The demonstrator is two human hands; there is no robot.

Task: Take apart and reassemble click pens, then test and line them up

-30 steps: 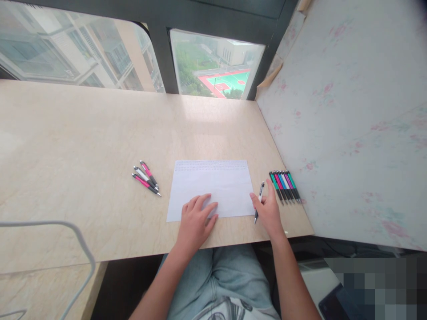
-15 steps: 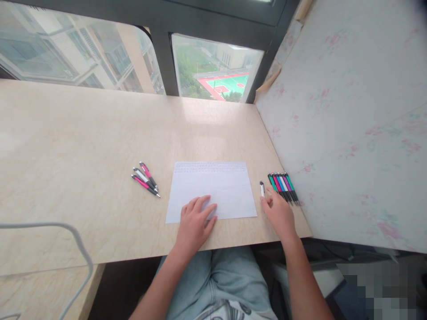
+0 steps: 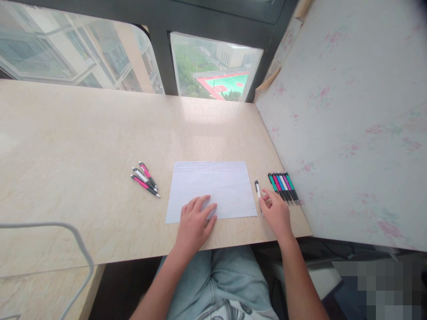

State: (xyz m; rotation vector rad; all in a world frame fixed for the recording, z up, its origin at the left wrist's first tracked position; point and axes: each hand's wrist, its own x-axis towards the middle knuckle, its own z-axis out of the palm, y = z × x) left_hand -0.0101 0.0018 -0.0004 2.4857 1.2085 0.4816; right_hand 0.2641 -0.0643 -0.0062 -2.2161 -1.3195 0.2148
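My left hand (image 3: pixel 195 221) lies with spread fingers on a white sheet of paper (image 3: pixel 213 189), near its lower edge. Rows of small handwriting run across the top of the sheet. Just off the paper's right edge, my right hand (image 3: pixel 276 214) has its thumb and fingertips at a white pen (image 3: pixel 258 189) with a dark clip. The pen slants on the table, its clip end away from me; the fingers cover part of its barrel. Right of this hand lies a neat row of colored pens (image 3: pixel 283 186), side by side, with dark grips.
Left of the paper, three pens (image 3: pixel 145 180), two pink and one white, lie loosely together on the table (image 3: pixel 83 155). A grey cable (image 3: pixel 78 240) arches at the lower left. A flower-patterned wall (image 3: pixel 350 133) bounds the right side, and a window (image 3: pixel 216 66) the back.
My right hand and the white pen have shifted slightly left, closer to the paper's edge. The left hand has stayed put on the sheet.
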